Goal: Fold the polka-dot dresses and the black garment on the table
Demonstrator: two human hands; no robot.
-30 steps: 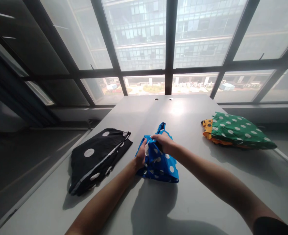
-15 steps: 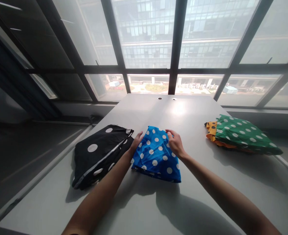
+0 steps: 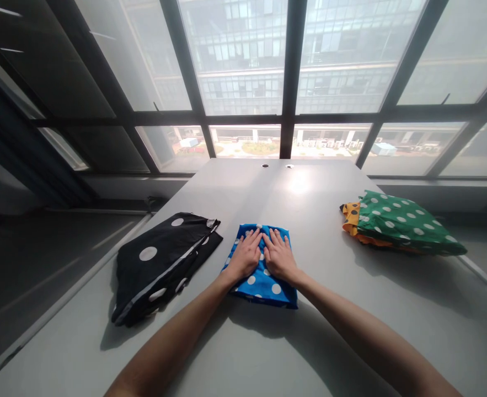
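Observation:
A folded blue cloth with white polka dots [image 3: 260, 284] lies at the middle of the white table. My left hand [image 3: 246, 255] rests flat on its left half, fingers stretched toward the far edge. Beside it, my right hand [image 3: 277, 256] lies flat on the right half, with fingers spread. The fingertips of both hands nearly meet near the cloth's far edge. Neither hand grips the fabric, and part of the cloth is hidden beneath them.
Left of my arms lies a folded black cloth with white dots [image 3: 160, 264]. On the right is a stack with a green dotted cloth [image 3: 408, 223] over an orange dotted one [image 3: 352, 216]. The white table [image 3: 243, 187] reaches toward large windows [image 3: 243, 71].
Both hands have moved from the sides of the blue cloth onto its top and flattened out. The cloth looks flatter. The view has shifted slightly.

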